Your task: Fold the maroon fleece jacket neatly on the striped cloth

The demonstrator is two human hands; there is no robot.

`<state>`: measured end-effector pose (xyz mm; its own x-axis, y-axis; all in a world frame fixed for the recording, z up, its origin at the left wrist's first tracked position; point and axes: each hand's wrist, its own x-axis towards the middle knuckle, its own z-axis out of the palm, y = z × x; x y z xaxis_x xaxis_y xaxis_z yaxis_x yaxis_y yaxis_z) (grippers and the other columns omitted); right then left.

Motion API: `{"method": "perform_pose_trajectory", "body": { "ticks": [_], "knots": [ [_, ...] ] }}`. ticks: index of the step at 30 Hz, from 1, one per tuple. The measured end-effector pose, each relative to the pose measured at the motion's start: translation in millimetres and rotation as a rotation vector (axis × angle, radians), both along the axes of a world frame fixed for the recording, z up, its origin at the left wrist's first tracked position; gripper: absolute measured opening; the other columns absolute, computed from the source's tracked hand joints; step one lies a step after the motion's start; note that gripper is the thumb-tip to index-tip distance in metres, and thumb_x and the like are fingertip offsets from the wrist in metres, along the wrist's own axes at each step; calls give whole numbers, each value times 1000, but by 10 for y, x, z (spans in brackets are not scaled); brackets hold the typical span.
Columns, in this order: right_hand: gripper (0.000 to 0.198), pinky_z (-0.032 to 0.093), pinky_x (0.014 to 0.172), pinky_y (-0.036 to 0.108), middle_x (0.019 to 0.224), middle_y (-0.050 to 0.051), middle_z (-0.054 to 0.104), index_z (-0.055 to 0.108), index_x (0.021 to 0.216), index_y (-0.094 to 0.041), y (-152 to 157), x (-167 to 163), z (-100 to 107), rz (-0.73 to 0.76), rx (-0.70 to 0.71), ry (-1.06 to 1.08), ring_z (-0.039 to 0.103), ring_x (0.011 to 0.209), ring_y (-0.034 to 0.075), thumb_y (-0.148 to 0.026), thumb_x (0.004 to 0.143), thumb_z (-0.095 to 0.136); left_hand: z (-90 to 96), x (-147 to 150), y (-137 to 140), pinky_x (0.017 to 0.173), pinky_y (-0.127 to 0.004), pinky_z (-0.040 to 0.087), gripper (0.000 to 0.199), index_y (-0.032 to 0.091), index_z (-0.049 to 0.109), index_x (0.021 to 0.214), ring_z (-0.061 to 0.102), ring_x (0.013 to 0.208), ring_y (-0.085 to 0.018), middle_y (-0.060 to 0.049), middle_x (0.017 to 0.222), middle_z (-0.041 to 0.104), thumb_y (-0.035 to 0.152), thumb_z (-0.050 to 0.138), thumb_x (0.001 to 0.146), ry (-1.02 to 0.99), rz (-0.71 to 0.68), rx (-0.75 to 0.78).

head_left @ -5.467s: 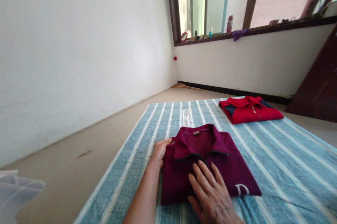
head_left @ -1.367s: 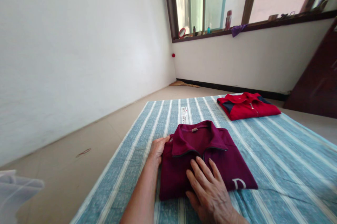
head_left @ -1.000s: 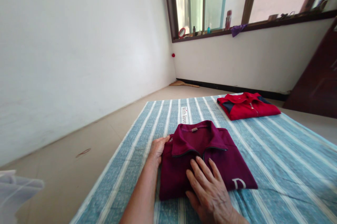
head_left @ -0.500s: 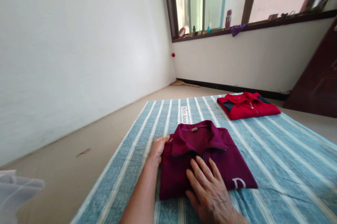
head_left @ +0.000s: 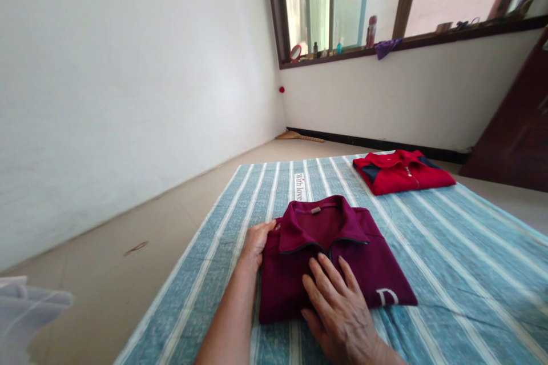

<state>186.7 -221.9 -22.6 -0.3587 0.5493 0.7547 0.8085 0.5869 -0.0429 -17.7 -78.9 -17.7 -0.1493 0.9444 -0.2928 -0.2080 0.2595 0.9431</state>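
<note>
A folded maroon jacket (head_left: 286, 285) with a zip collar and a white letter at its lower right lies on the striped blue bedspread (head_left: 214, 273). My left hand (head_left: 257, 239) grips the jacket's left edge near the shoulder, its fingers partly hidden by the cloth. Spread across the jacket's front, just below the zip opening, my right hand (head_left: 336, 308) lies flat with its fingers apart. Farther back on the right, a folded red jacket (head_left: 406, 173) with dark shoulder panels rests on the same bedspread, apart from both hands.
A white wall (head_left: 128, 96) rises on the left beyond a strip of tiled floor (head_left: 171, 211). Bottles, a small round mirror (head_left: 295, 53) and a purple cloth (head_left: 387, 48) sit along the windowsill. A broom (head_left: 299, 136) lies in the far corner. White fabric (head_left: 29, 313) shows at lower left.
</note>
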Motion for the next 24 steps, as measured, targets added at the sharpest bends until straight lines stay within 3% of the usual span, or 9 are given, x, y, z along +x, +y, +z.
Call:
{"method": "perform_pose_trajectory", "body": {
  "ticks": [24],
  "knots": [
    [30, 18, 113, 47, 130, 5, 57, 59, 116, -22, 4, -4, -15, -8, -32, -29, 43, 127, 25, -33, 89, 54, 29, 22, -6, 55, -27, 49, 17, 12, 68, 69, 64, 54, -18, -5, 61, 70, 22, 77, 59, -13, 30, 15]
  ]
}}
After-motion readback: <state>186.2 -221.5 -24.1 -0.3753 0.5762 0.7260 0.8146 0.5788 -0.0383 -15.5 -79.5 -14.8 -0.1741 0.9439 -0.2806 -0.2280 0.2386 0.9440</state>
